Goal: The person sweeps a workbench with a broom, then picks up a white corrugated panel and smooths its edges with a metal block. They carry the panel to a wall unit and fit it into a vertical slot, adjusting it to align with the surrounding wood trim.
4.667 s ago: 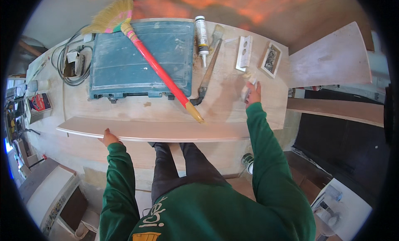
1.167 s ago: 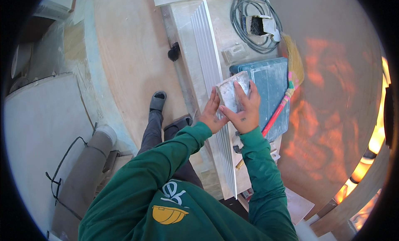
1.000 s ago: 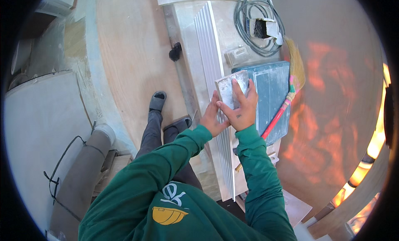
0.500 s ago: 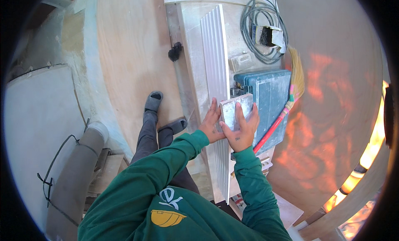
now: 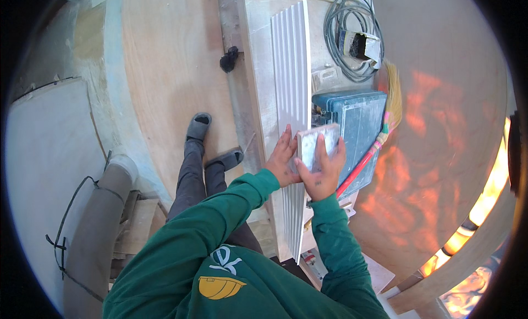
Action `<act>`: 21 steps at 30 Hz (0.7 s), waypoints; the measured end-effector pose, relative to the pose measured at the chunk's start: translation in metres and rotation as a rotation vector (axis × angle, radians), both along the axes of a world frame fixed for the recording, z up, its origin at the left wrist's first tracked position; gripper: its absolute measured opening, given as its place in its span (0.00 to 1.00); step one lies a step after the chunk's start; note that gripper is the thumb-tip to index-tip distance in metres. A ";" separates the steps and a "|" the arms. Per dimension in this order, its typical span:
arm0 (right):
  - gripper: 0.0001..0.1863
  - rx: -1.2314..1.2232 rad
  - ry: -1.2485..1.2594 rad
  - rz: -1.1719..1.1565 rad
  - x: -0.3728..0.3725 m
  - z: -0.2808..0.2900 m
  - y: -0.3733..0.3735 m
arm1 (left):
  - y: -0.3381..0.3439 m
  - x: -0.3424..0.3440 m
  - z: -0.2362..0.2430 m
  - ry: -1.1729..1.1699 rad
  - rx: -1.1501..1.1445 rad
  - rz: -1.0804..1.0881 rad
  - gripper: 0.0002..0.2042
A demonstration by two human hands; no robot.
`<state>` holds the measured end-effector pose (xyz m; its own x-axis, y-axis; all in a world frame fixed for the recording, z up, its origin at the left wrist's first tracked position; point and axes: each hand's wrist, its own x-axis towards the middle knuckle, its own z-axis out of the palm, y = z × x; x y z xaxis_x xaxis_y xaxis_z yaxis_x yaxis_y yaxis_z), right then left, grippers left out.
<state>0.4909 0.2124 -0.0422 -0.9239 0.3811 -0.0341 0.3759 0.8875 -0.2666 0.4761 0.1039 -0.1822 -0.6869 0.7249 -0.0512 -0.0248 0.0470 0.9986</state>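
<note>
Both my hands are on a small, flat rectangular block [image 5: 326, 133] with a whitish, scuffed top, held over a long white fluted strip [image 5: 290, 60] on the workbench. My left hand [image 5: 282, 160] grips the block's left side, fingers along the strip. My right hand [image 5: 323, 170] has thumb and fingers spread over the top and right edge, gripping it. Just right of them lies a dusty teal case [image 5: 357, 129], a broom [image 5: 360, 169] with a red handle and straw head across its edge. The block's underside is hidden.
A cable coil [image 5: 335, 60] surrounds a torn box [image 5: 362, 47] at the bench's back. My slippered feet stand on plywood [image 5: 165, 71] at left, near a black object [image 5: 228, 59], a thick grey roll [image 5: 99, 236] and a leaning pale board [image 5: 44, 165].
Since 4.7 seconds ago, the view has turned and both hands have come onto the block. Over the last second they have moved it slightly down the strip, toward my body.
</note>
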 end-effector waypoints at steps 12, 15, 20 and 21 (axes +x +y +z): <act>0.43 0.100 0.130 0.018 -0.147 -0.019 0.032 | -0.005 -0.006 0.020 -0.063 -0.038 -0.001 0.62; 0.45 0.071 0.050 0.041 -0.064 -0.010 0.011 | -0.003 -0.006 0.013 -0.092 -0.007 0.006 0.61; 0.48 0.072 -0.008 -0.009 -0.006 -0.007 -0.006 | -0.001 0.001 0.001 -0.105 0.012 -0.018 0.62; 0.47 0.097 0.003 -0.008 -0.028 -0.009 -0.002 | -0.001 0.001 0.005 -0.115 0.004 -0.031 0.62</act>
